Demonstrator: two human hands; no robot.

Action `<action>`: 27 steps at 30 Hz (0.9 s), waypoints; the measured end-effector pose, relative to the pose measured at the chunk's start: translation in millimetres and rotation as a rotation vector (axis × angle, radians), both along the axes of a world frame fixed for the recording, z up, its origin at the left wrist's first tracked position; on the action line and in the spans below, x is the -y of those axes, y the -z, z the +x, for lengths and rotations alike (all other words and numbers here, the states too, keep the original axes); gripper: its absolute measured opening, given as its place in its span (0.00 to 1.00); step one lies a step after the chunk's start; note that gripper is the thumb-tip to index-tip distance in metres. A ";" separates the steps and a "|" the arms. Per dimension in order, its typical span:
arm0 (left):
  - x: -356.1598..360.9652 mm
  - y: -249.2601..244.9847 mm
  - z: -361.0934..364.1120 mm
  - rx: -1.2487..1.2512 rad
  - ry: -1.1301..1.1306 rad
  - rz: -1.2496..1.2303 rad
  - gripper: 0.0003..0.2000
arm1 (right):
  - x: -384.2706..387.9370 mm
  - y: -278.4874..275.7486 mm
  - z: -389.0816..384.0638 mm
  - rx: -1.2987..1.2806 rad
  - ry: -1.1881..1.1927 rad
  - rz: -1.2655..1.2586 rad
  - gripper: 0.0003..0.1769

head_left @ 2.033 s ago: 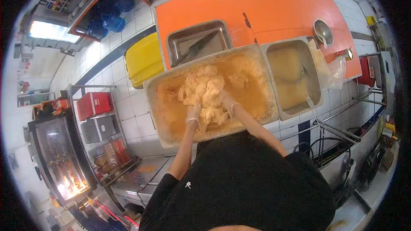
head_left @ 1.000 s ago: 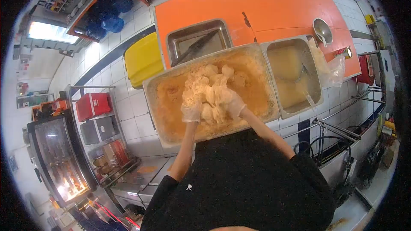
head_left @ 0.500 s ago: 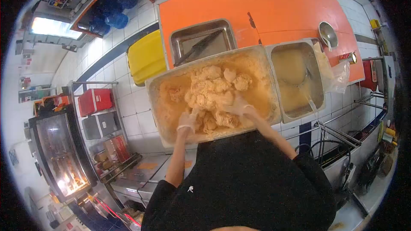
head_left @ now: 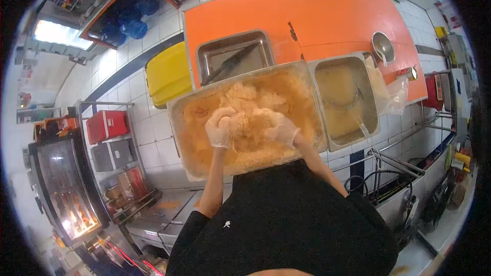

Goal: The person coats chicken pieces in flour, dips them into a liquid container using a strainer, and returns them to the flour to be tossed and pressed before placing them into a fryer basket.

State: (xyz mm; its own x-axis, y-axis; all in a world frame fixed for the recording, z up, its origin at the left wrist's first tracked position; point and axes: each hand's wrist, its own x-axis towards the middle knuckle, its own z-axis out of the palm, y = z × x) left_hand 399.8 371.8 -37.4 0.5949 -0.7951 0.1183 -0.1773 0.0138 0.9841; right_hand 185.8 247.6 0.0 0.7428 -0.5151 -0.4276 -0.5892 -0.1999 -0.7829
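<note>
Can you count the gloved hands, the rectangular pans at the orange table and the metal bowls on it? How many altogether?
Gloved hands: 2 (left hand, right hand)
Rectangular pans: 3 (large breading pan, cloudy-liquid pan, shallow pan)
Metal bowl: 1
Total: 6

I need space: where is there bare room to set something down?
The orange counter is bare between the tray and the bowl, save dark marks, and along its far edge. The bowl, can and bag crowd its right end. In the pan, coated food, the left hand and right hand crowd the middle.
</note>
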 end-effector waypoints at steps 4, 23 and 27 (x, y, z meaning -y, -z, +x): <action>-3.5 -13.2 33.1 0.131 -0.100 0.127 0.11 | 34.0 -42.3 3.0 -0.053 0.231 0.024 0.45; -25.5 145.8 46.0 -0.054 -0.261 0.644 0.30 | -3.0 57.4 36.9 0.549 0.695 1.201 0.28; -18.5 10.6 41.5 -0.037 -0.336 1.002 0.30 | 20.6 147.1 -16.1 0.788 1.128 2.526 0.31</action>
